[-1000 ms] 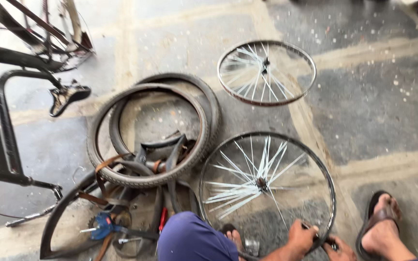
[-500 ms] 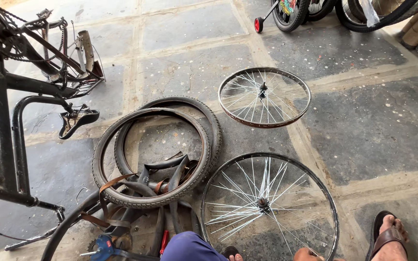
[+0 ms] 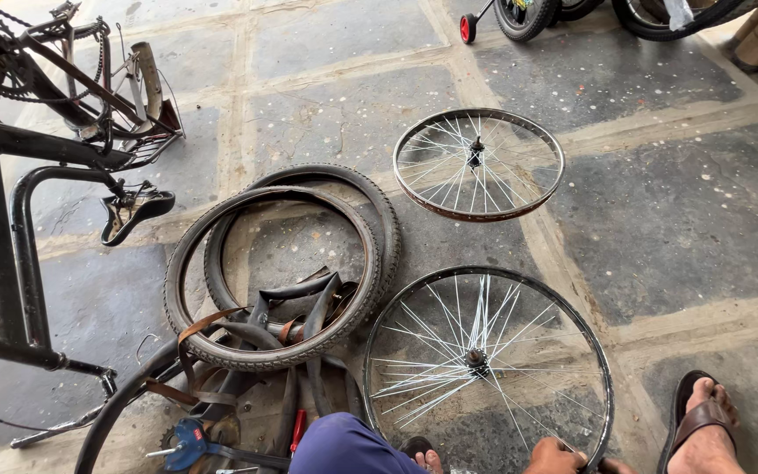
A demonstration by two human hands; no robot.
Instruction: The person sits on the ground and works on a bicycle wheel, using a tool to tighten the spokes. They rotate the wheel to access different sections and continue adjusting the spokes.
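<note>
Two hands appear only partly at the near edge of the head view. The left hand (image 3: 554, 456) shows as a knuckled fist resting against the near rim of the large spoked metal bicycle wheel rim (image 3: 489, 362); it seems closed on the rim, though its fingers are cut off by the frame edge. The right hand (image 3: 618, 466) shows only as a sliver just right of the left one, touching the same rim; whether it is open or closed cannot be told. A knee in blue-purple cloth (image 3: 344, 448) sits left of the hands, and a foot in a brown sandal (image 3: 702, 430) sits to their right.

The large rim lies flat on the floor of grey stone slabs with pale joints (image 3: 677, 219), its hub axle pointing up and its round face toward the camera. It occupies the near centre-right of the scene.

A smaller spoked wheel rim (image 3: 479, 164) lies flat farther away, well apart from the large one. Left of the large rim, two black rubber tyres (image 3: 282, 263) lie overlapped, with limp black inner tubes (image 3: 300, 307) inside and near them. A black bicycle frame with chain and saddle (image 3: 37, 175) stands at the left. A small wheel with a red hub (image 3: 467, 28) and other tyres stand at the far right edge.
</note>
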